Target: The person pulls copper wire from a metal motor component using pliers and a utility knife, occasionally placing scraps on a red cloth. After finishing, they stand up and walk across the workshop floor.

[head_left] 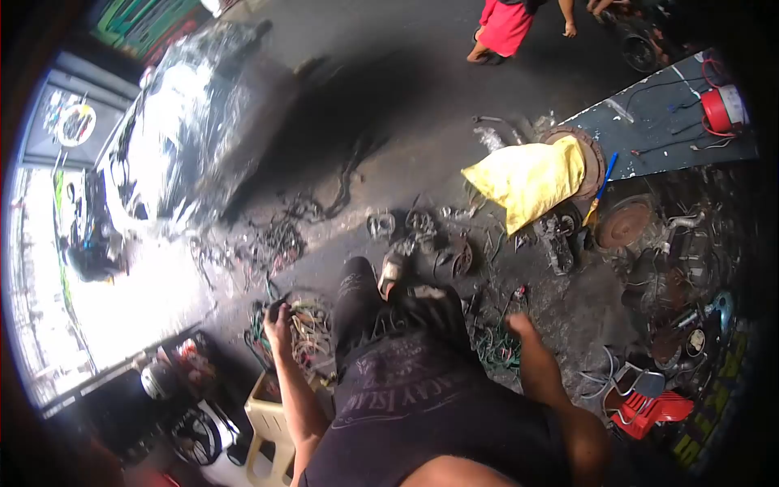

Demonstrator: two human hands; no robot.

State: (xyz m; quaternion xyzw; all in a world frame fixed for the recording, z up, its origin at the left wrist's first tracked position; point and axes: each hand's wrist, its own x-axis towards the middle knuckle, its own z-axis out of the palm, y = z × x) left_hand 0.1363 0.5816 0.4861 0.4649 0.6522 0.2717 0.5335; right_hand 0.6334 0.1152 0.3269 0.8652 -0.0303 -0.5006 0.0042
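Observation:
My left hand (278, 323) is at the left of my legs, its fingers curled round something dark and small that I cannot make out. Right beside it is a heap of tangled wires (312, 329), in tan, green and dark strands. On the other side of my body, my right hand (519, 325) hangs near a bundle of green wires (497, 347). Its fingers are turned away and hidden, so whether it holds anything does not show.
A beige plastic chair (272, 418) stands at lower left. Metal parts (420, 227) and loose wiring (280, 243) litter the floor ahead. A yellow sack (531, 180) lies beside a grey bench (649, 130). A plastic-wrapped car (174, 122) is at upper left; a person in red shorts (507, 28) stands beyond.

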